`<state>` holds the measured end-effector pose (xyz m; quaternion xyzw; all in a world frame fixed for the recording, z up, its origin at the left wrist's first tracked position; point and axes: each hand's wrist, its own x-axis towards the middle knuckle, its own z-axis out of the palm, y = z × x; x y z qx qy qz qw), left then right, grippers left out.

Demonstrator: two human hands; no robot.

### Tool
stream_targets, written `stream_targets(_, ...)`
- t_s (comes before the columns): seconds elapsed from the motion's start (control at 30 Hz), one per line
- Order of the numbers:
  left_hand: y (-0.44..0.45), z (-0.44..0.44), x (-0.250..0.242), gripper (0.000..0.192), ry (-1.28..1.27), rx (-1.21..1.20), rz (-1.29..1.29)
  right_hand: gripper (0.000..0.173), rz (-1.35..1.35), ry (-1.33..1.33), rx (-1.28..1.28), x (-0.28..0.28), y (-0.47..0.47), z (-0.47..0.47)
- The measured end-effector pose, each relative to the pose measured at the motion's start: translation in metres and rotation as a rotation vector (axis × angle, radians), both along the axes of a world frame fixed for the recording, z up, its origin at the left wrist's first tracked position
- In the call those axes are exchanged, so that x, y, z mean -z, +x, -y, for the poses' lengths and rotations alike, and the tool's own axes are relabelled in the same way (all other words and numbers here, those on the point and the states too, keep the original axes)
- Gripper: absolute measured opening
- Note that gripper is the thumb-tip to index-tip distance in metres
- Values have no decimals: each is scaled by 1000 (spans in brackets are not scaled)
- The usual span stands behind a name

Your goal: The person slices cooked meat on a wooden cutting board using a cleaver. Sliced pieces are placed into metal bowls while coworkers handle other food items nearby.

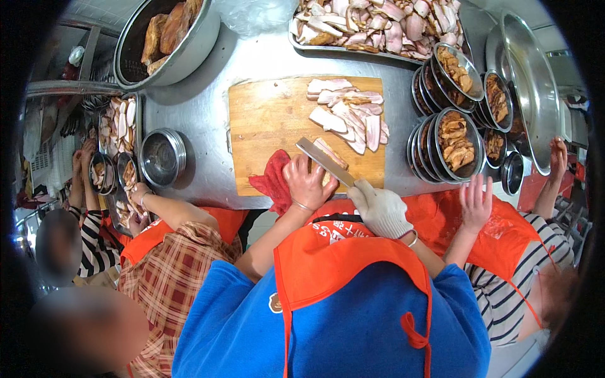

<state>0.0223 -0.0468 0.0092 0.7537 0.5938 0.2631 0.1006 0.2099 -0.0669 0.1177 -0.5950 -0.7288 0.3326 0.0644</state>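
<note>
My right hand (380, 208), in a white knit glove, grips the handle of a cleaver (326, 162). Its blade lies diagonally over a wooden cutting board (264, 118). My bare left hand (306, 185) holds a piece of pork belly (327, 177) behind the blade, mostly hidden under the fingers. On the blade's far side rests a cut strip of pork belly (332, 152). Several overlapping pork belly slices (352, 115) spread over the board's right half. A red cloth (274, 177) lies at the board's near edge, beside my left wrist.
A large pot (196, 59) holds browned meat chunks. Behind the board sits a tray (359, 53) heaped with slices. Filled metal bowls (456, 144) stand stacked at right, near a large basin (529, 94). Nested bowls (163, 158) stand left. Co-workers' hands (142, 196) (475, 203) flank me.
</note>
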Motion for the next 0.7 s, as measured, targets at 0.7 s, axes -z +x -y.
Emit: stream_targets(0.7,-4,2,16,48,-4,22,-56,26,228,376,-279,52,-30,-32)
